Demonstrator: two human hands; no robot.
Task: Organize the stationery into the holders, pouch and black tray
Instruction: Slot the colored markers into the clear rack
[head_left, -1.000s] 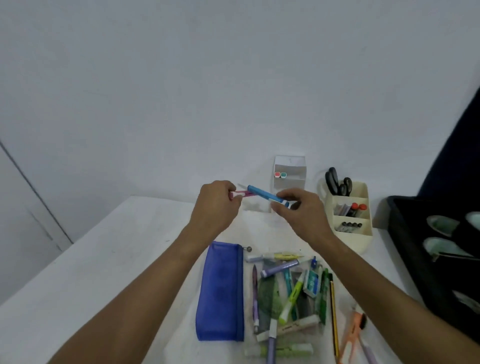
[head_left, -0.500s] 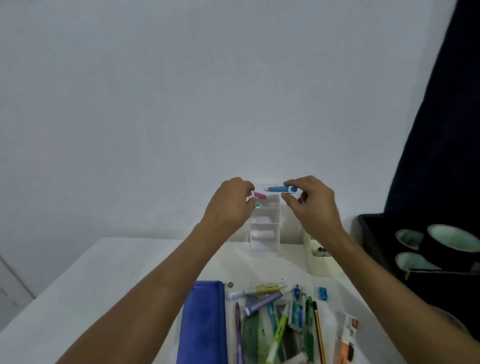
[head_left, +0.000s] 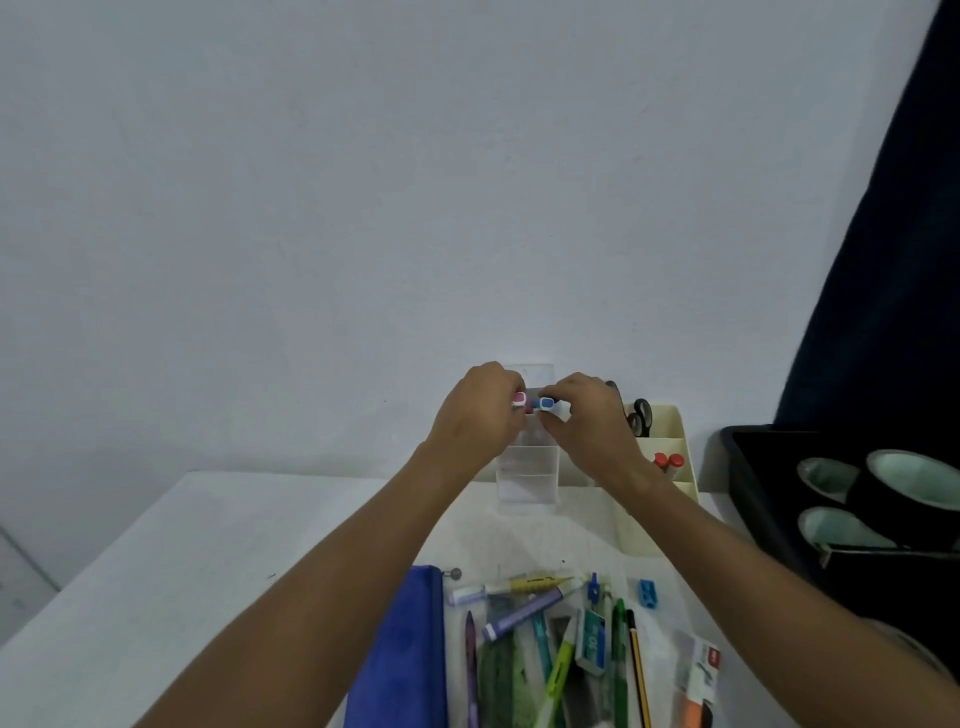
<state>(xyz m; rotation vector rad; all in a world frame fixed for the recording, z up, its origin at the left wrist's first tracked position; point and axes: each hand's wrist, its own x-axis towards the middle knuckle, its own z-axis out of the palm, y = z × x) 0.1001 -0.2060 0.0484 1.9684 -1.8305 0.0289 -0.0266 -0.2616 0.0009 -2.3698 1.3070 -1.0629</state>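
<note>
Up top, left hand (head_left: 480, 415) pinches a pink marker (head_left: 519, 400) and right hand (head_left: 589, 423) pinches a blue marker (head_left: 546, 404), both over the clear holder (head_left: 527, 480) at the counter's (head_left: 208, 561) back by the wall. Cream holder (head_left: 670, 467) w/ scissors (head_left: 640, 415) sits just right; black tray (head_left: 748, 467) far right, blue pouch (head_left: 402, 649) & loose pens (head_left: 561, 665) near front.

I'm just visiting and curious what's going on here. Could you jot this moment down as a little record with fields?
Left hand: pinches a pink marker over the clear holder
Right hand: pinches a blue marker over the same holder
Cream holder: right of the clear one, holds scissors and red-capped pens
Pouch: blue, flat on the table
Loose pile: pens, highlighters, pencil, right of the pouch
Black tray: far right, holds tape rolls
</note>
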